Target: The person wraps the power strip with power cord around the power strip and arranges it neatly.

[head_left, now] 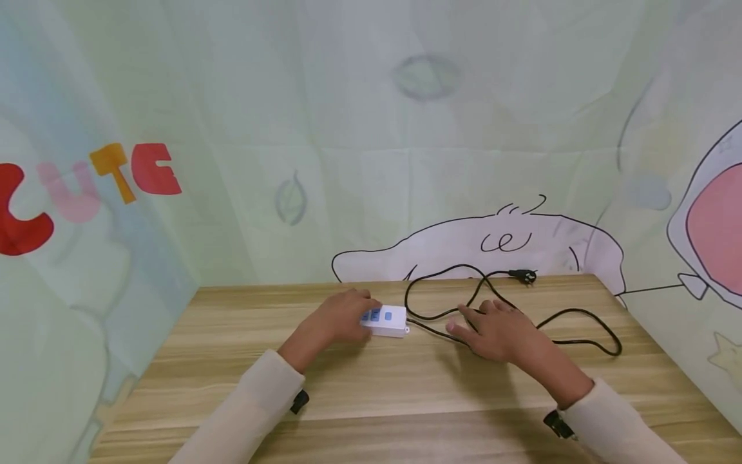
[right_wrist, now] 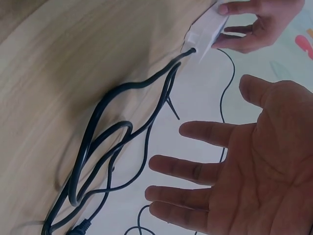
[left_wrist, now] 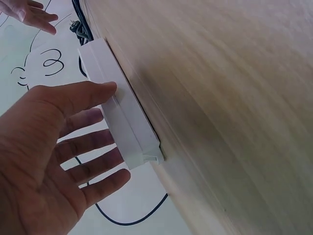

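Note:
A white power strip (head_left: 396, 325) with blue sockets lies on the wooden table, left of its black cable (head_left: 426, 318). My left hand (head_left: 342, 316) holds its left part, thumb on the near side and fingers over the top and far side. In the left wrist view, the thumb presses the white side of the strip (left_wrist: 132, 129). Above the loose loops of cable hovers my right hand (head_left: 493, 332), fingers spread and gripping nothing. The right wrist view shows the cable (right_wrist: 100, 110) apart from those fingers.
The black plug (head_left: 523, 276) lies at the table's back edge. Another cable loop reaches toward the right side of the wooden table (head_left: 371, 399). A printed curtain (head_left: 359, 129) with cartoon drawings hangs behind and at both sides.

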Demonstrator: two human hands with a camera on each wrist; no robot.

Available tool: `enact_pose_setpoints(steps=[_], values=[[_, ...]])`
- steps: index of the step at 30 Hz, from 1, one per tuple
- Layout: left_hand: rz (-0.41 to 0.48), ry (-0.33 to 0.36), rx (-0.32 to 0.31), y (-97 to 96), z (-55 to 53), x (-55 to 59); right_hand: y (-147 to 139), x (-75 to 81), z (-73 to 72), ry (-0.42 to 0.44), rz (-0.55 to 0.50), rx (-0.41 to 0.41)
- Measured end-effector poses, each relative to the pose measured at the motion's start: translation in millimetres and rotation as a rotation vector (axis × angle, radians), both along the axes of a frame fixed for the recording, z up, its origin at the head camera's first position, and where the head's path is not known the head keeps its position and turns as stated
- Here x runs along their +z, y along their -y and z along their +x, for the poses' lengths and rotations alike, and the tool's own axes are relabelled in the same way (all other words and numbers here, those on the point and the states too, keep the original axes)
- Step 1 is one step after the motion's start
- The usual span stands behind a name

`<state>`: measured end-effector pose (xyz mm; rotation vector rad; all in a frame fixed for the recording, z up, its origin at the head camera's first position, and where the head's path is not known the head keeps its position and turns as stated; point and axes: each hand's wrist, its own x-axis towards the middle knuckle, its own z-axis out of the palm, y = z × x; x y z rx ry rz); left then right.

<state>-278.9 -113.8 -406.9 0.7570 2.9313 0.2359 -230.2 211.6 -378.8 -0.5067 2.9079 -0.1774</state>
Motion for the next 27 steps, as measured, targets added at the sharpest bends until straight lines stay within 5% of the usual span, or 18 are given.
enact_pose_setpoints(steps=[27], values=[[0.035,-0.012,-0.005,-19.3,-11.2,-5.8,22.9,-31.1,11.3,-0.084,0.098,0.114]])
